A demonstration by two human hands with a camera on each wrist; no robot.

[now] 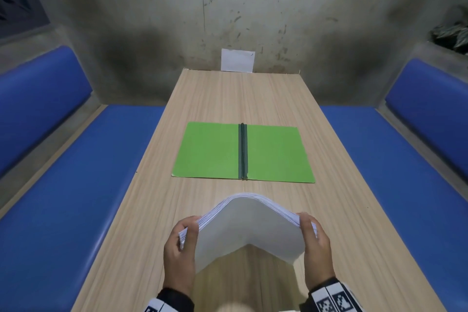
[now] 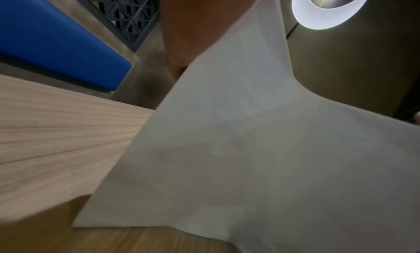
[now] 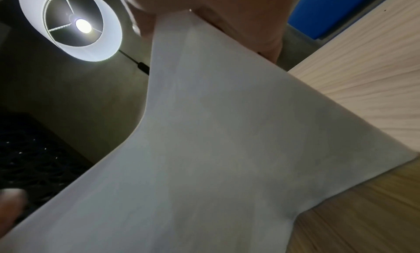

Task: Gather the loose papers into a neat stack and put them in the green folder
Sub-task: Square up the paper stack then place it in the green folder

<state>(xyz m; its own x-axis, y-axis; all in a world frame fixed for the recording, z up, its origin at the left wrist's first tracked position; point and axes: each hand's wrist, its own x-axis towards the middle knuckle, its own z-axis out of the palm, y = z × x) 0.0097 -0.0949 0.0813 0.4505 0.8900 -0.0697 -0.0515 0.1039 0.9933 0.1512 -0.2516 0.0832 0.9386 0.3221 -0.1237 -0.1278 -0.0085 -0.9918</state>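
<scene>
A thick stack of white papers (image 1: 249,225) is held upright over the near end of the wooden table (image 1: 220,99), bowed upward in an arch. My left hand (image 1: 181,240) grips its left edge and my right hand (image 1: 315,240) grips its right edge. The green folder (image 1: 210,152) lies open and flat at the table's middle, dark spine (image 1: 243,151) up the centre, apart from the stack. Both wrist views are filled by the underside of the papers (image 2: 261,158) (image 3: 216,149), with my left hand (image 2: 193,23) and right hand (image 3: 227,10) blurred at the top.
A single white sheet (image 1: 237,60) leans against the stained grey wall at the table's far end. Blue padded benches (image 1: 83,185) (image 1: 395,172) run along both sides. A round ceiling lamp (image 2: 327,5) (image 3: 72,25) hangs above.
</scene>
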